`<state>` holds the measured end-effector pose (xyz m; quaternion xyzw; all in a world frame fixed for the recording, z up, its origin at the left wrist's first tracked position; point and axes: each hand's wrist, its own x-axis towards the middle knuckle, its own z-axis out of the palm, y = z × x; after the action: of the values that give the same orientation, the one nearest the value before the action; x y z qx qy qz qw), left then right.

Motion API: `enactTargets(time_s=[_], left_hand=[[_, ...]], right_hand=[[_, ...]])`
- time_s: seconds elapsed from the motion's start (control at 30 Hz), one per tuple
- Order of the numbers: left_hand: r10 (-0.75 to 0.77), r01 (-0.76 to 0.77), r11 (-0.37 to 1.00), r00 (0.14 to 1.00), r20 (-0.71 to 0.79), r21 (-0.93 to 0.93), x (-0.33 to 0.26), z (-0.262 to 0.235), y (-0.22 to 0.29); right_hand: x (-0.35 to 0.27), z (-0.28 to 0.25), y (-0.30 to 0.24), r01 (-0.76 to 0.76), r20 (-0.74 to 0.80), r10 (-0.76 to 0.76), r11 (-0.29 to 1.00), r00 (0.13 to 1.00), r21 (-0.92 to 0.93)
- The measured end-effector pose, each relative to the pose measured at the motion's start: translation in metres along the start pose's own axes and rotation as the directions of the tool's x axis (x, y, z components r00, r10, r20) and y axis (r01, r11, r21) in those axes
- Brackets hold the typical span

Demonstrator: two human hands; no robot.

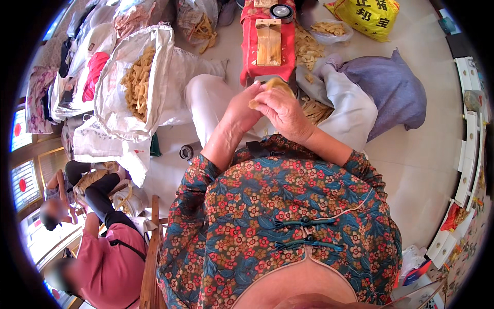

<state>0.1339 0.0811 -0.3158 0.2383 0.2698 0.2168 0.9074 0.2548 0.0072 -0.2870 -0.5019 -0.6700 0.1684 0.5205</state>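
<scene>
Above my lap my two hands meet with fingers closed around a pale yellow, flexible-looking strip [278, 84]. My right hand [282, 109] pinches it between thumb and fingers, and part of it bulges up over the knuckles. Pressed against it from the other side is my left hand [244, 106], its fingertips partly hidden. Just beyond my hands stands a bench covered with red cloth [250, 47]. A wooden block [268, 32] lies on it, with a flat bundle of yellow strips [269, 53] at its near end.
At the left, a white woven sack [163, 61] holds many folded yellow pieces [139, 85]. A round black-rimmed object [281, 12] sits on the bench. Loose strips [309, 49] lie right of it, near a yellow bag [364, 18]. Another person in pink [110, 262] sits at lower left.
</scene>
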Motion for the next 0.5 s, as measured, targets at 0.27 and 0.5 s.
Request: enactTargets(time_s=[0.27,0.5], left_hand=[[-0.021,0.043,0.983,0.992,-0.125,0.18,0.012,0.012,-0.004],[0.48,-0.244,-0.218,0.816,0.321,0.945,-0.005,0.033,0.017]], right_hand=[[0.011,-0.015,0.004,-0.349,0.016,0.361,0.891,0.933,0.289],[0.018,-0.02,0.025,-0.32,-0.076,0.334,0.936,0.94,0.149]])
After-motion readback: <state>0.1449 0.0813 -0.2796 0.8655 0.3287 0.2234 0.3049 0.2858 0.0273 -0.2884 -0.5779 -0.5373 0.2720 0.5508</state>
